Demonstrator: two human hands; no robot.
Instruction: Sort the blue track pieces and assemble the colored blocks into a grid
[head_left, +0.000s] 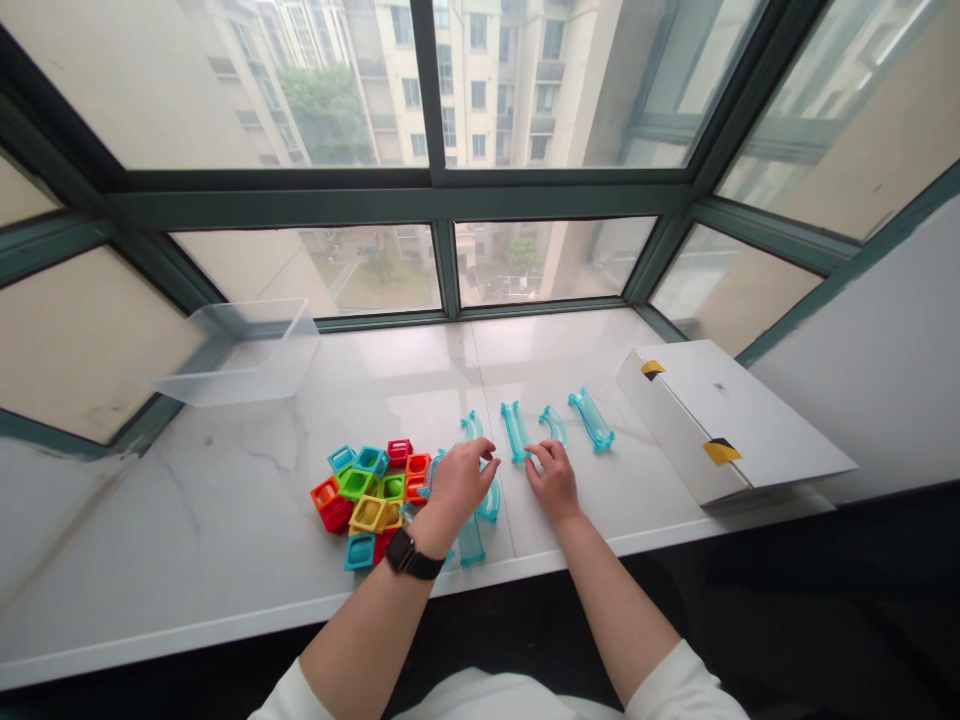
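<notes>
My left hand hovers over a cluster of clear blue track pieces, fingers curled and slightly apart, with no piece visibly gripped. My right hand rests on the white sill, its fingertips touching the near end of a straight blue track piece. A curved blue piece and another straight blue piece lie just beyond it. Left of my left hand lies a heap of coloured square blocks in red, orange, green, yellow and blue. A black watch is on my left wrist.
A clear plastic tub stands at the back left of the marble sill. A flat white cardboard box with yellow-black tape lies at the right. Window panes ring the sill on three sides.
</notes>
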